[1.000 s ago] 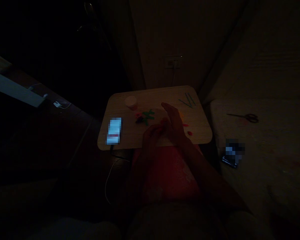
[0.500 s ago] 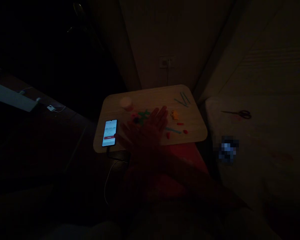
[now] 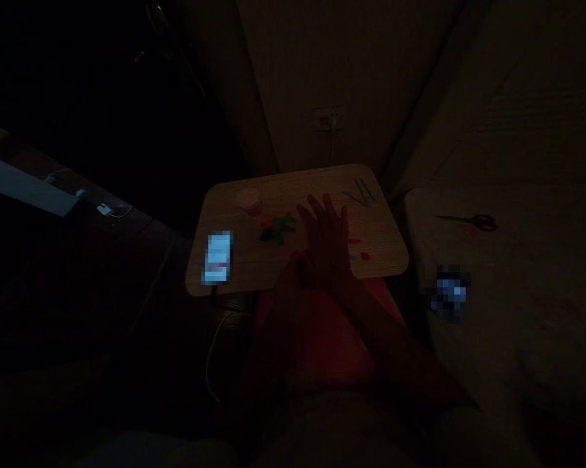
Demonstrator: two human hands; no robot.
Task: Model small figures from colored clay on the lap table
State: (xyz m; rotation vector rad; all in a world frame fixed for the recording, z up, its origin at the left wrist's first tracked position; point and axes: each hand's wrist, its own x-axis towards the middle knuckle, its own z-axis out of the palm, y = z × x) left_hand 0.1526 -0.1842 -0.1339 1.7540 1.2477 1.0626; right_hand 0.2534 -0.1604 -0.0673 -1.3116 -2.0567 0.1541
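In dim light, my right hand (image 3: 328, 244) hovers over the small wooden table (image 3: 234, 273) with its fingers spread and holds nothing that I can see. My left hand (image 3: 293, 286) is beside its thumb side at the table's near edge, fingers curled in; whatever may be in them is hidden. Left of the right hand lie green clay-like pieces (image 3: 283, 226), a dark lump (image 3: 266, 234) and a pinkish-red bit (image 3: 265, 224). Red pieces (image 3: 365, 256) lie to its right. The right hand mostly covers an orange lump and a blue strip.
A lidded tub (image 3: 250, 201) stands at the back left, a lit phone (image 3: 217, 258) with a cable at the front left. Thin green strips (image 3: 359, 193) lie at the back right. Scissors (image 3: 482, 223) rest on a pale surface to the right. A red surface (image 3: 336, 338) is below the table edge.
My hands were laid over each other, palms flat, above the table's middle. Now they are apart: the right has shifted right with fingers spread, the left has drawn back and curled.
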